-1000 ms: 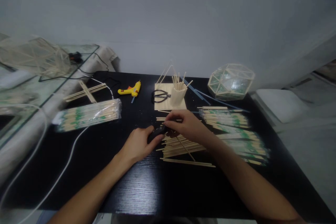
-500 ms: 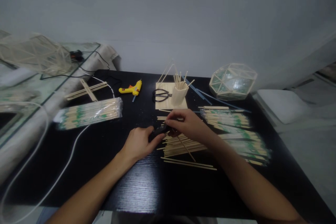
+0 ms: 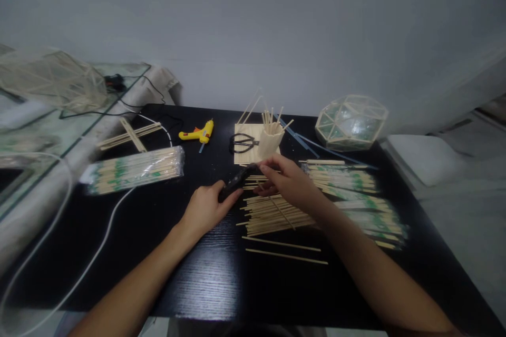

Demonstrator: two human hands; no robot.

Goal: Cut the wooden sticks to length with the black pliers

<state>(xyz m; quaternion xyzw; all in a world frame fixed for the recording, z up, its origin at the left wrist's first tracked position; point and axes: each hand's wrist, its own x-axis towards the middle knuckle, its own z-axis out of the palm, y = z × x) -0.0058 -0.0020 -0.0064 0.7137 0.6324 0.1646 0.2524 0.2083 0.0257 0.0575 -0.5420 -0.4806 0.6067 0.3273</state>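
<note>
My left hand (image 3: 206, 202) is closed around the near end of a black elongated object (image 3: 237, 180), too blurred to name. At its far end is my right hand (image 3: 286, 176), with thumb and forefinger against it. A thin wooden stick (image 3: 281, 210) slants down from the right hand's lower fingers, above a pile of loose wooden sticks (image 3: 261, 218). Two single sticks (image 3: 286, 256) lie in front of the pile. Beyond my hands, a wooden cup (image 3: 269, 143) full of sticks stands on a square wooden board (image 3: 243, 157) beside black-handled scissors (image 3: 242, 142).
A yellow glue gun (image 3: 200, 132) lies on the black table (image 3: 201, 279). Bagged sticks (image 3: 138, 169) lie left; more packs (image 3: 371, 216) lie right. A faceted stick-framed shape (image 3: 351, 124) stands at the back right. A white cable (image 3: 105, 242) loops along the left.
The black object and right hand have moved slightly away from me, and the slanted stick has shifted along with that hand. The nearest loose stick has moved a little closer to me.
</note>
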